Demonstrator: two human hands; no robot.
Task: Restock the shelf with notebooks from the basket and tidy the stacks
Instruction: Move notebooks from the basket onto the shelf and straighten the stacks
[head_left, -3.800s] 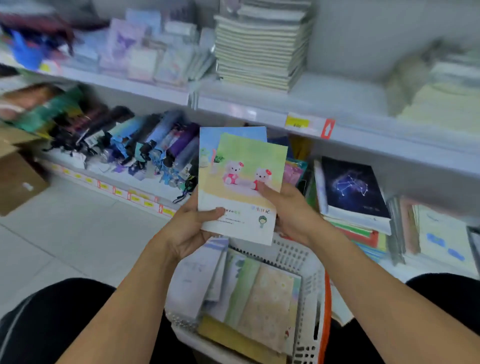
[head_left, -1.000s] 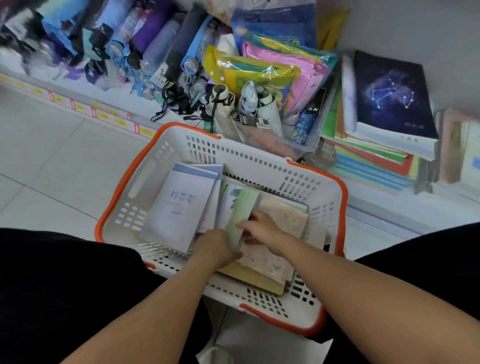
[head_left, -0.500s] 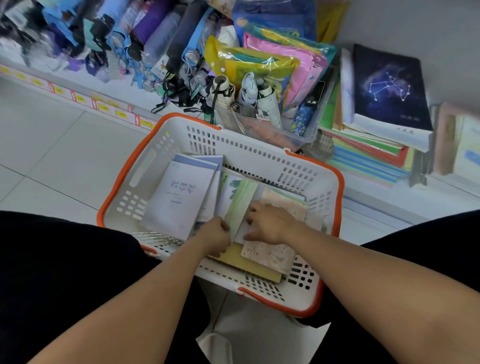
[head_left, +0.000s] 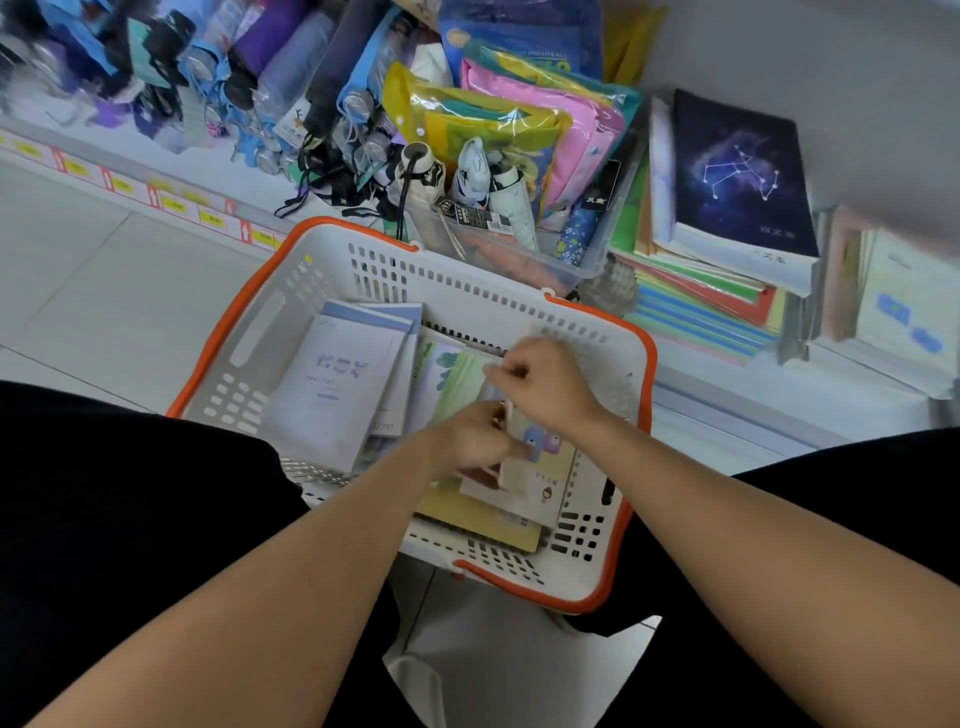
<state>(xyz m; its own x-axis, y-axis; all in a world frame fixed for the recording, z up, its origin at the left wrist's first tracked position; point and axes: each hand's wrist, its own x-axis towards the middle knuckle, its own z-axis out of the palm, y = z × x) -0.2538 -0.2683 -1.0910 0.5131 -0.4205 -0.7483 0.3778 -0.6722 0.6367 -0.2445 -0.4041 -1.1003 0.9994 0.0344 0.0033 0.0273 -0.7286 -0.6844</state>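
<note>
1. Since half a second ago the right hand (head_left: 545, 387) has shifted toward the far wall of the white perforated plastic basket with the orange rim (head_left: 626, 545), and a pale thin notebook with small pastel figures on its cover (head_left: 540, 467) is now uncovered.
2. At the left of the basket, a lavender-white notebook with blue lettering (head_left: 332, 384) lies flat, untouched.
3. Centre: the left hand (head_left: 470, 441) has its fingers curled on the near-left edge of the pale notebook, pinching it as far as I can tell.
4. The right hand's fingers curl and pinch a top corner in the pile; which cover it belongs to is blurred.
5. Risk: lifting a thin cover by its corners could bend it or drag the green notebook (head_left: 457, 384) beside it askew.
6. The pale notebook lies in the basket's right half, long axis running near to far, printed title at the near end.
</note>
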